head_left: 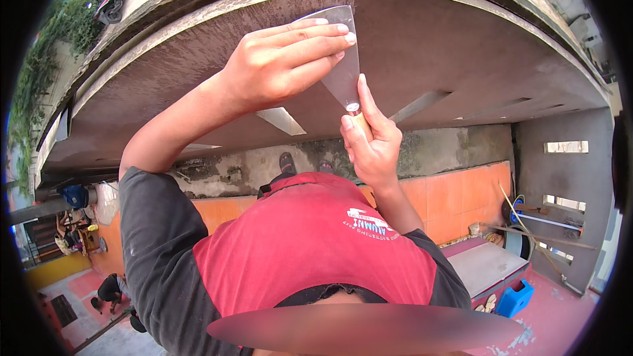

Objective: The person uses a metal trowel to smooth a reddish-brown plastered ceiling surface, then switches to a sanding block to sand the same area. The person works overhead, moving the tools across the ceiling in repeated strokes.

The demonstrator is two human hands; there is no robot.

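My right hand (374, 138) is closed round the wooden handle (359, 121) of a wide putty knife, its thumb pointing up along the neck. The flared metal blade (344, 82) lies against the grey plastered wall (435, 46), its broad edge just below the wall's top. Across the blade's upper part my left hand (290, 59) rests with its fingers stretched out flat; its thumb is hidden. Wet-looking darker plaster streaks show left of the blade.
Slots (282, 120) pierce the wall's lower part. A blue stool (515, 298), a grey-topped bench (484, 267) and long poles (527, 224) stand at the right. Another person (111, 290) crouches at the lower left. Beyond the wall is a parked motorbike (112, 3).
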